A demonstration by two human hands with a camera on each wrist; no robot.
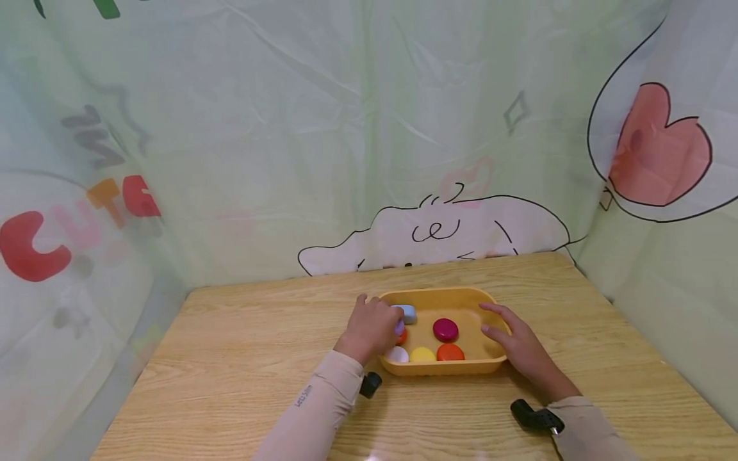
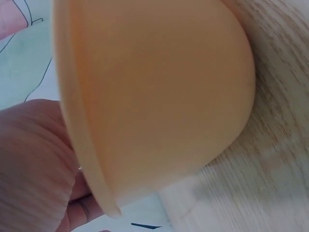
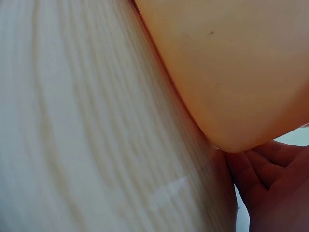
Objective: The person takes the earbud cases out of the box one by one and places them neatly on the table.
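Observation:
A yellow-orange plastic basin [image 1: 441, 367] stands on the wooden table. My left hand [image 1: 371, 326] reaches over its left end, fingers bent down around a small purple piece [image 1: 399, 328]. Close by in the basin are a light blue block [image 1: 408, 313], a partly covered orange-red piece [image 1: 402, 337] and a white round piece [image 1: 398, 355]. Over the right end, my right hand [image 1: 521, 342] has its thumb and index finger spread above the rim. In the right wrist view, other fingers [image 3: 263, 169] lie along the basin's outer wall. The left wrist view shows mostly the outer wall, which hides the left fingertips.
A dark magenta round piece [image 1: 446, 330] lies mid-basin. Along the near wall sit a yellow piece [image 1: 423, 355] and an orange-red round piece [image 1: 450, 353]. The wooden table [image 1: 259, 358] meets a printed cloth backdrop [image 1: 259, 141] at the back and sides.

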